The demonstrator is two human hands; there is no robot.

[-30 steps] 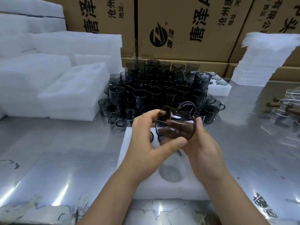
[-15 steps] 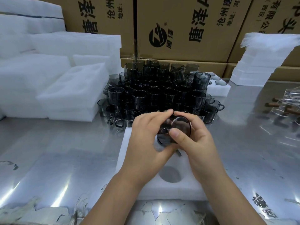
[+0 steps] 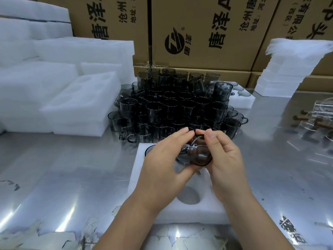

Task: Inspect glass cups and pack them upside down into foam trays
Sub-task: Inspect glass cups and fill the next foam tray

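At the left of the frame, stacks of white foam blocks (image 3: 54, 98) sat on the steel desk (image 3: 72, 168). Nearer the middle, a crowd of dark glass cups (image 3: 176, 109) stood in tiers against the cardboard cartons (image 3: 198, 33).

Below them, at centre frame, a foam tray (image 3: 144, 177) lay flat on the desk. One dark rim (image 3: 149, 150) showed at its upper left corner, apparently a cup already seated. A round pocket (image 3: 188, 195) lower down was open and unfilled.

The left hand (image 3: 162, 159) had its fingers curled over the top of the held cup (image 3: 200, 156), with the thumb underneath. The cup was raised just above the middle of the tray, its handle toward the left hand and one round end tipped toward the camera. Whether that end was mouth or base could not be told.

The right hand (image 3: 227, 159) pinched the cup's upper edge between thumb and fingertips, so both hands gripped the same cup.

At the right of the frame were a second foam tray (image 3: 241, 98), a leaning pile of foam sheets (image 3: 288, 69), and clear glassware with wooden handles (image 3: 315, 118) at the edge.

This looked like the inspection step, or its close, with the cup being turned for checking. The next move would call for bringing the mouth to face down, lining the cup up over a free pocket and pressing it in squarely. The handle would need to stay clear of the seated neighbour.
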